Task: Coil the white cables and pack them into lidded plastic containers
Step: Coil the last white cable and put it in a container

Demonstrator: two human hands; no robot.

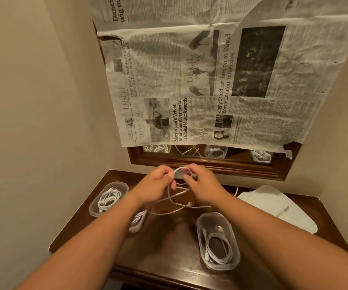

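We held our left hand [158,182] and right hand [205,185] close together above the dark table [168,237], the fingers of each curled and pinching a loop of the white cable [181,168], its slack hanging toward the wood. Our left forearm hid most of one container [137,223]

The bare left forearm [97,233] reaches forward from the lower left and the bare right forearm [273,233] from the lower right, and the two converge toward the middle. Both wrists are fairly straight, with the backs of the hands facing up. The left hand [158,184] has its fingers curled and pinches a loop of thin white cable [181,168] at its fingertips. The right hand [204,185], just beside it, curls its fingers inward on the same loop.
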